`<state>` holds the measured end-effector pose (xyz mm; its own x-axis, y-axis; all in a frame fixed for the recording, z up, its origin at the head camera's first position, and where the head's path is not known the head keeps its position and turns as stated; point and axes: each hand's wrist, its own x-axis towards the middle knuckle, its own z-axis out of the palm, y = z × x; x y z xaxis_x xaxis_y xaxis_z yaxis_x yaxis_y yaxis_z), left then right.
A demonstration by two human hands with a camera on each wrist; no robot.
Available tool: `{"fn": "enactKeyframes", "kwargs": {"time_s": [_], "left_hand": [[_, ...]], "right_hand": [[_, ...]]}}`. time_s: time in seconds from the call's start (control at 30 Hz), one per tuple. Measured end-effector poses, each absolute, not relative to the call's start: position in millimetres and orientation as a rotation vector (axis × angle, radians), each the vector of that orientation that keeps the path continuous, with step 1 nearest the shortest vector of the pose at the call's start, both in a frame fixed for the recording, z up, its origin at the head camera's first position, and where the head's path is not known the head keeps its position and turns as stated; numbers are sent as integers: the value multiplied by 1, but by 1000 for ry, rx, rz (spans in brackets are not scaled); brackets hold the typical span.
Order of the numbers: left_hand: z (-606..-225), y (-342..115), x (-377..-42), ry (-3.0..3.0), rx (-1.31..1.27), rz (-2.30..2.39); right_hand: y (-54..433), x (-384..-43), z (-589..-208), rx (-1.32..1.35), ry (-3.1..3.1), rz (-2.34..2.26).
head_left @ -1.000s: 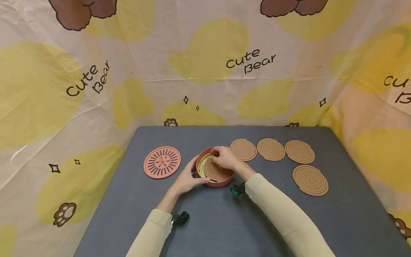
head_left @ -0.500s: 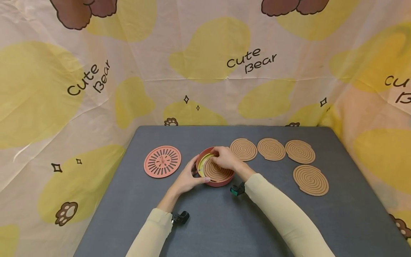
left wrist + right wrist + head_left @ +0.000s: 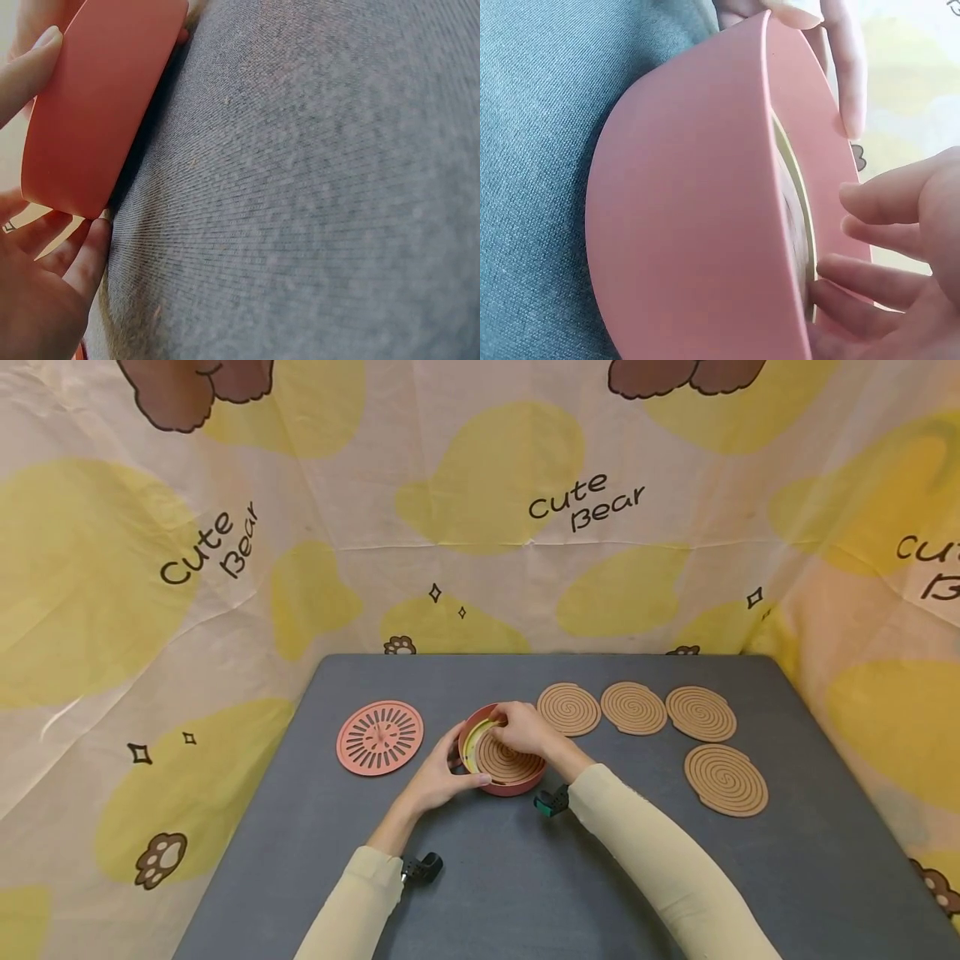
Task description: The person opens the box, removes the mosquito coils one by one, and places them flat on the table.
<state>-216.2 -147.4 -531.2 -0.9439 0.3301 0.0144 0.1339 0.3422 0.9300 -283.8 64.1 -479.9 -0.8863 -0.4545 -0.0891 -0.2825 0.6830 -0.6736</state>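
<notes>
A round pink box (image 3: 512,789) stands in the middle of the table, uncovered. Inside it lies a brown spiral mosquito coil (image 3: 498,764), with a yellow-green printed strip (image 3: 470,750) showing at its left. My left hand (image 3: 440,777) grips the box from the left, thumb over the near rim and fingers round the side. My right hand (image 3: 527,729) reaches in from the right, bent fingertips at the coil's upper edge. In the right wrist view the right fingertips (image 3: 829,264) lie along a pale edge inside the box; I cannot tell whether they pinch anything.
A pink slotted lid (image 3: 380,737) lies flat on the left. Three mosquito coils stand in a row at the back right, the nearest being a coil (image 3: 568,710) just beyond my right hand. Another coil (image 3: 725,781) lies in front of them. A printed cloth (image 3: 465,510) surrounds the grey table (image 3: 487,893).
Almost nothing differs. Both hands stay at the box, and the right wrist has shifted very slightly to the left.
</notes>
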Motion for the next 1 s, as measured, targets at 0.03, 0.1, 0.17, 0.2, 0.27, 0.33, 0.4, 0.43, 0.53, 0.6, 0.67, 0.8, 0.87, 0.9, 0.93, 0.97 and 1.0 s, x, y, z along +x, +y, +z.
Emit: {"fn": "enactKeyframes", "kwargs": {"time_s": [0.03, 0.1, 0.17, 0.2, 0.27, 0.33, 0.4, 0.43, 0.53, 0.6, 0.67, 0.8, 0.87, 0.9, 0.93, 0.97, 1.0], "left_hand": [[-531, -147, -216, 2416, 425, 1661], [-532, -148, -215, 2398, 429, 1676], [-532, -148, -215, 2392, 425, 1680], [-532, -148, -215, 2396, 423, 1676], [-532, -148, -215, 2411, 412, 1659], [-531, -147, -215, 2430, 401, 1642], [-531, -147, -215, 2438, 394, 1629], [-532, -147, -215, 2437, 396, 1629], [-533, -147, -216, 2431, 399, 1634], [-533, -147, -217, 2421, 403, 1641], [-533, -147, -217, 2407, 405, 1649], [-532, -147, -219, 2378, 422, 1651], [-532, -147, -220, 2363, 436, 1661], [-532, -147, -220, 2361, 441, 1662], [-532, -148, -220, 2358, 444, 1669], [-533, -148, -220, 2360, 447, 1673], [-533, -148, -220, 2364, 450, 1678]], "right_hand": [[64, -284, -480, -584, 2650, -995], [64, -283, -480, -567, 2655, -990], [65, -283, -480, -558, 2657, -980], [65, -284, -481, -556, 2657, -976], [65, -284, -481, -566, 2660, -966], [66, -284, -481, -581, 2665, -953], [66, -284, -481, -591, 2667, -948], [67, -284, -481, -597, 2669, -944], [67, -285, -480, -603, 2664, -948], [68, -285, -480, -607, 2663, -961], [68, -286, -478, -615, 2667, -970], [70, -287, -474, -636, 2683, -981], [71, -287, -471, -642, 2687, -989], [72, -287, -470, -638, 2686, -998], [73, -287, -469, -634, 2684, -1006], [74, -287, -468, -630, 2679, -1014], [75, -288, -468, -628, 2674, -1024]]}}
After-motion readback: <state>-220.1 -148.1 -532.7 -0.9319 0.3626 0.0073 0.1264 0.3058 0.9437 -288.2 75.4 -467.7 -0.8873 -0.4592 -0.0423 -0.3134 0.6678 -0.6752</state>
